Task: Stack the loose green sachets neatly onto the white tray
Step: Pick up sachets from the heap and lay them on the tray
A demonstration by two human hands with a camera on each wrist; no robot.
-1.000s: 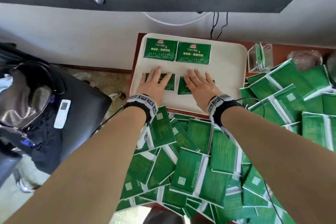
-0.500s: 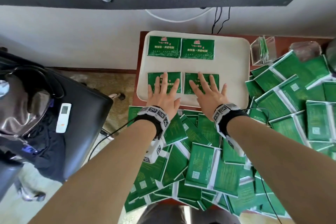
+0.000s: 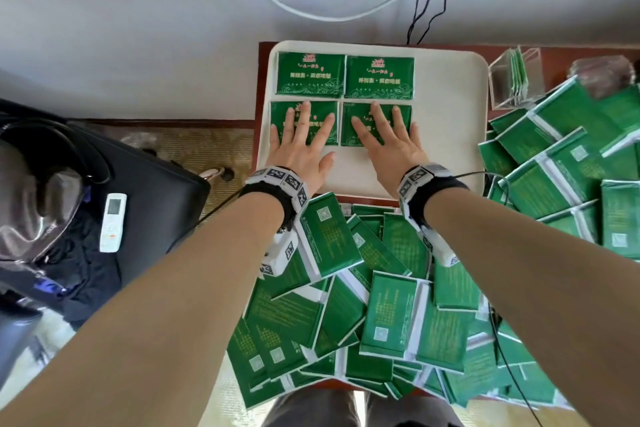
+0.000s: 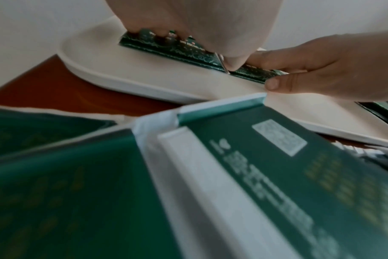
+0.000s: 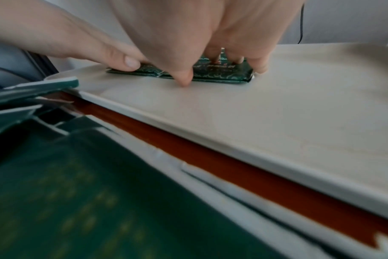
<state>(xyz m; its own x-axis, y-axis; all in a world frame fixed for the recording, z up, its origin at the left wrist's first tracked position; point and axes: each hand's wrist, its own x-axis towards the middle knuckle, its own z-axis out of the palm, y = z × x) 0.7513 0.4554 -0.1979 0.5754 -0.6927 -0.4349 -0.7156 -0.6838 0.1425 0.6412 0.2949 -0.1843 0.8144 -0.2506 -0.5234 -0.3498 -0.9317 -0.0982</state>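
Note:
The white tray holds four green sachets in a two-by-two block. The back pair lies uncovered. My left hand presses flat, fingers spread, on the front-left sachet. My right hand lies the same way on the front-right sachet. In the left wrist view my fingers rest on that sachet. In the right wrist view my fingers rest on the other sachet. Loose green sachets lie heaped in front of the tray.
More loose sachets pile up right of the tray. A clear holder with a few sachets stands at the back right. A black chair carrying a white remote is at the left. Brown tabletop shows between tray and pile.
Both hands have slid the two front sachets away from me. The sachets now lie square and close up against the back pair. The fingers stay flat on them.

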